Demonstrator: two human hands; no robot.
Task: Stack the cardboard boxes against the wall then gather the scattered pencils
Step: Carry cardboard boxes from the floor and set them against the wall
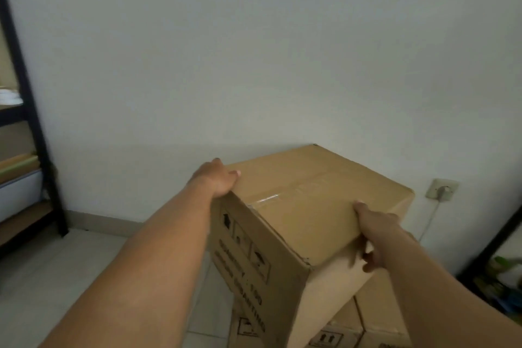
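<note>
Trainee: Position of the left hand [219,179]?

Technician: Arm extended forward, nearly straight. The hand grips the far left top edge of the box [310,206]. The thumb lies on the top face. The fingers wrap over the edge and are hidden behind it.

Trainee: And the right hand [372,232]?

Technician: Arm enters from lower right. The hand grips the near right top edge. The thumb lies flat on the top face, pointing toward the wall [254,65]. The fingers [368,264] curl down onto the right side face. Both hands hold the box.

Trainee: Appearance of the box?

Technician: Plain brown cardboard, closed. A clear tape strip [265,199] seals the top flaps. The left side face carries black handling symbols and lines of black print, too blurred to read. The near top corner is slightly frayed.

Trainee: Location?

Technician: Above the lower boxes [375,316], which are also brown, bear the same symbols and stand on the tiled floor [70,263]. Whether the box's base rests fully on them cannot be told. The box is turned at an angle to the wall. Its far corner is close to the wall; contact cannot be confirmed. A socket [442,189] with a white cable sits on the wall to the right of the box. A black rack [28,110] stands at the left edge.
</note>
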